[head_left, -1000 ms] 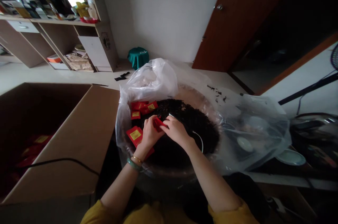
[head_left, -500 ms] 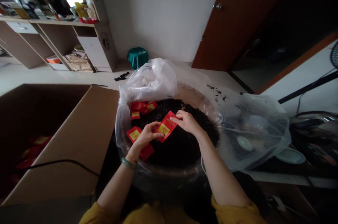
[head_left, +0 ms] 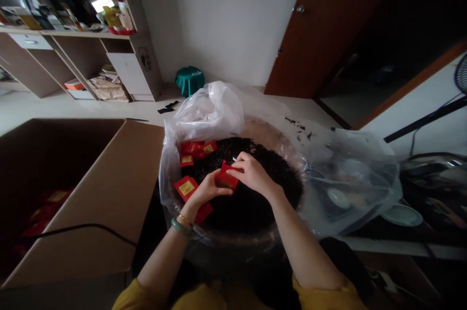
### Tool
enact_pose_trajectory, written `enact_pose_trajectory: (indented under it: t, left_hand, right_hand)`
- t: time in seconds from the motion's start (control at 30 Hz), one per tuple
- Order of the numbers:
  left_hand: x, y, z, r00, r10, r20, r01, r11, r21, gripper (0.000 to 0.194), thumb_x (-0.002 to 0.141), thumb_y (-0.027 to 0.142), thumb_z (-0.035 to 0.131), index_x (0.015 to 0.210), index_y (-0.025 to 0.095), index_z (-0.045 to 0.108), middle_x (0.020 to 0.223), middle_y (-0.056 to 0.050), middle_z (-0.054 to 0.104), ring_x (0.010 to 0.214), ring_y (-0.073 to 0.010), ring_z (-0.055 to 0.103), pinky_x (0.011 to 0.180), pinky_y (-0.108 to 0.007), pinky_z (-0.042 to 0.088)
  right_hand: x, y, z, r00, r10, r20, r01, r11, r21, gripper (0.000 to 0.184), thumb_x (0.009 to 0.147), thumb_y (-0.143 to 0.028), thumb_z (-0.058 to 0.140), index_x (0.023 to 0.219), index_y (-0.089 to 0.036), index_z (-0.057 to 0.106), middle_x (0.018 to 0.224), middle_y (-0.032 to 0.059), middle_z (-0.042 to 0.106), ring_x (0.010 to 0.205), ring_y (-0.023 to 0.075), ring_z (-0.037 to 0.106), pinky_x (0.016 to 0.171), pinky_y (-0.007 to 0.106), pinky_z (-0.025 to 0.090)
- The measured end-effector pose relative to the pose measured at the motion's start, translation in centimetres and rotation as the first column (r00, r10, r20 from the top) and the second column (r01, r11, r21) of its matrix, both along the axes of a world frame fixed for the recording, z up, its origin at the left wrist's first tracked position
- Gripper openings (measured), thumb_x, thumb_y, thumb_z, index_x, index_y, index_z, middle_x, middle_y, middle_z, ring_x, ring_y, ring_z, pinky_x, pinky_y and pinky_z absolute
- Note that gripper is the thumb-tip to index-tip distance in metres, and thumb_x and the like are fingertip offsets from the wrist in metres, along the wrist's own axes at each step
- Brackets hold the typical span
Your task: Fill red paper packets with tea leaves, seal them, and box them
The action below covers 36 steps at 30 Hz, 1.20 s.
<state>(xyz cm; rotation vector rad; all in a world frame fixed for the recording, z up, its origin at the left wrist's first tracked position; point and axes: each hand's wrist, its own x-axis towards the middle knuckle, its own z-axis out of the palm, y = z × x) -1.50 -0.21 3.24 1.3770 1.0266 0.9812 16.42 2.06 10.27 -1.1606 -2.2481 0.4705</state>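
Observation:
Both hands meet over a wide round container (head_left: 272,130) lined with clear plastic and filled with dark loose leaves (head_left: 255,208) that look like tea. Between them is a small red packet (head_left: 226,178), tilted. My left hand (head_left: 209,187) pinches its left side, with a gold bangle and a green bangle at the wrist. On the packet's upper right edge my right hand (head_left: 251,171) is closed; a small whitish sliver shows by its fingertips. More red packets with yellow labels (head_left: 187,188) lie on the leaves to the left, and others (head_left: 207,149) lie farther back.
At left stands an open cardboard box (head_left: 120,178) with red packets (head_left: 54,196) inside and a black cord across its flap. Clear plastic sheeting (head_left: 350,178) spreads to the right. Behind are a teal-covered bin (head_left: 190,80), a shelf unit (head_left: 146,64) and a brown door (head_left: 310,32).
The held packet has turned and tipped, so its yellow label no longer shows. My right hand has shifted slightly along its upper edge, and a whitish sliver now appears there.

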Motion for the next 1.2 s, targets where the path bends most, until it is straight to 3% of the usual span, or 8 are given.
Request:
enact_pose_trajectory:
  t: [0.13, 0.3, 0.53, 0.7, 0.83, 0.93, 1.03, 1.2]
  left_hand:
    - [0.7, -0.4, -0.3, 0.994, 0.027, 0.106, -0.021, 0.998, -0.051, 0.049, 0.054, 0.039, 0.085, 0.091, 0.012, 0.067, 0.076, -0.002, 0.069, 0.068, -0.0158, 0.062, 0.068, -0.029, 0.052]
    - [0.5, -0.5, -0.1, 0.994, 0.016, 0.107, -0.013, 0.999, -0.031, 0.04, 0.056, 0.04, 0.084, 0.08, 0.012, 0.07, 0.074, -0.003, 0.071, 0.068, -0.0176, 0.063, 0.069, -0.03, 0.053]
    - [0.2, -0.4, 0.4, 0.998, -0.049, 0.038, 0.051, 0.998, -0.041, 0.04, 0.054, 0.039, 0.085, 0.076, 0.012, 0.067, 0.07, -0.002, 0.068, 0.065, -0.0167, 0.06, 0.066, -0.028, 0.051]
    - [0.2, -0.7, 0.7, 0.989, 0.105, 0.1, -0.104, 0.995, -0.011, 0.044, 0.057, 0.042, 0.082, 0.088, 0.014, 0.07, 0.079, -0.003, 0.07, 0.069, -0.017, 0.061, 0.064, -0.026, 0.049]
    - [0.5, -0.6, 1.1, 0.947, 0.309, 0.086, -0.311, 0.95, 0.021, 0.034, 0.069, 0.048, 0.071, 0.069, 0.014, 0.07, 0.064, -0.001, 0.065, 0.059, -0.0135, 0.055, 0.054, -0.022, 0.042]
    - [0.9, -0.6, 1.4, 0.932, 0.358, 0.059, -0.361, 0.931, 0.052, 0.033, 0.067, 0.046, 0.072, 0.062, 0.013, 0.068, 0.058, 0.001, 0.062, 0.056, -0.0119, 0.052, 0.052, -0.021, 0.039]
    - [1.4, -0.8, 1.5, 0.937, 0.308, 0.164, -0.308, 0.951, -0.026, 0.034, 0.064, 0.045, 0.076, 0.072, 0.014, 0.069, 0.068, 0.0, 0.067, 0.062, -0.0126, 0.057, 0.058, -0.021, 0.044]
    - [2.4, -1.7, 0.7, 0.926, 0.111, 0.361, 0.012, 0.947, -0.321, 0.055, 0.05, 0.038, 0.088, 0.093, 0.011, 0.068, 0.077, -0.006, 0.072, 0.065, -0.0181, 0.067, 0.064, -0.028, 0.052]
  right_hand:
    - [0.2, -1.3, 1.6, 1.0, 0.01, -0.011, -0.009, 0.999, 0.04, 0.018, 0.08, -0.025, 0.069, 0.098, -0.023, 0.07, 0.092, 0.0031, 0.056, 0.085, 0.0157, 0.058, 0.08, 0.029, 0.048]
    - [0.6, -1.9, 2.1, 0.997, 0.018, 0.079, -0.017, 1.0, -0.014, 0.007, 0.078, -0.023, 0.071, 0.085, -0.022, 0.07, 0.091, 0.0025, 0.058, 0.078, 0.0141, 0.059, 0.073, 0.027, 0.048]
    - [-0.1, -1.3, 1.1, 0.989, -0.033, -0.141, 0.014, 0.991, -0.135, 0.009, 0.076, -0.016, 0.07, 0.083, -0.02, 0.066, 0.079, -0.0006, 0.063, 0.065, 0.0116, 0.058, 0.064, 0.024, 0.047]
    - [0.2, -1.3, 0.2, 0.98, -0.08, -0.18, 0.051, 0.986, -0.157, 0.01, 0.076, -0.013, 0.068, 0.068, -0.018, 0.067, 0.069, -0.001, 0.064, 0.063, 0.012, 0.059, 0.063, 0.023, 0.046]
    - [0.3, -1.2, -0.3, 0.973, -0.101, -0.206, 0.067, 0.984, -0.166, 0.005, 0.075, -0.015, 0.069, 0.071, -0.018, 0.07, 0.071, -0.0004, 0.064, 0.063, 0.012, 0.059, 0.061, 0.023, 0.046]
    - [0.1, -1.0, -0.9, 0.967, -0.105, -0.234, 0.06, 0.979, -0.192, 0.001, 0.074, -0.019, 0.071, 0.074, -0.018, 0.071, 0.073, 0.0, 0.067, 0.064, 0.0123, 0.06, 0.062, 0.023, 0.047]
    - [-0.3, -0.9, -1.4, 0.958, -0.121, -0.261, 0.062, 0.973, -0.223, 0.006, 0.074, -0.021, 0.071, 0.069, -0.018, 0.071, 0.069, -0.0002, 0.069, 0.063, 0.0126, 0.061, 0.064, 0.024, 0.048]
    - [-0.5, -0.6, -2.7, 0.952, -0.147, -0.269, 0.069, 0.958, -0.278, 0.012, 0.077, -0.029, 0.068, 0.072, -0.019, 0.073, 0.071, 0.0009, 0.072, 0.063, 0.0146, 0.064, 0.061, 0.024, 0.048]
